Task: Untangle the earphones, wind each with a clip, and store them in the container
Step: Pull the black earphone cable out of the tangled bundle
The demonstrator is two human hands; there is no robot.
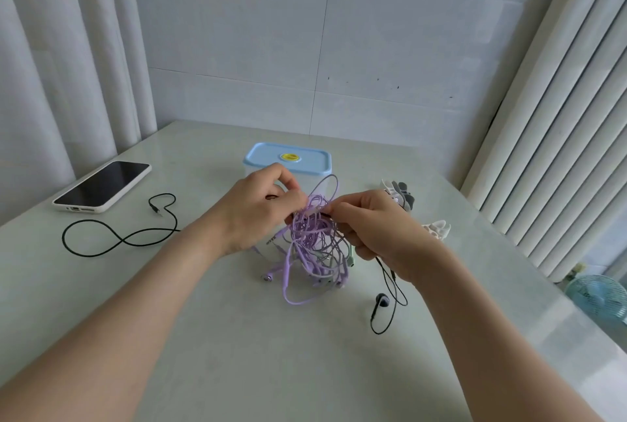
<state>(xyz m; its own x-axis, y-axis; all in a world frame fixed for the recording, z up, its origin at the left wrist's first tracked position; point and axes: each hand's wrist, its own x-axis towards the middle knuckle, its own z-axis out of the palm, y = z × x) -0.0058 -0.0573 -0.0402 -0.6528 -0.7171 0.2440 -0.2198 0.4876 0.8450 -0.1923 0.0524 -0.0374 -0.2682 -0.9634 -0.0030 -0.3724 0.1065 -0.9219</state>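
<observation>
- Left hand (258, 207) and right hand (373, 228) both pinch the top of the purple earphone tangle (315, 245), lifted above the table (220, 336), with its lower ends resting there.
- Container (288, 158) (blue lid on) sits just behind the hands.
- Black earphone cord (118, 238) trails left; a black earbud (383, 301) lies right of the tangle.
- Winding clips (402, 196) are beside the right hand.
- 1 phone (101, 185) at far left.

I get soft daylight, brightest from the vertical blinds (559, 116) right of the tabletop (237, 336), whose near-right corner glares pale. Shadows under the purple earphone tangle (315, 238) are faint. The centre is sharp; the wide lens bows the curtain (51, 82) left of the tabletop.
</observation>
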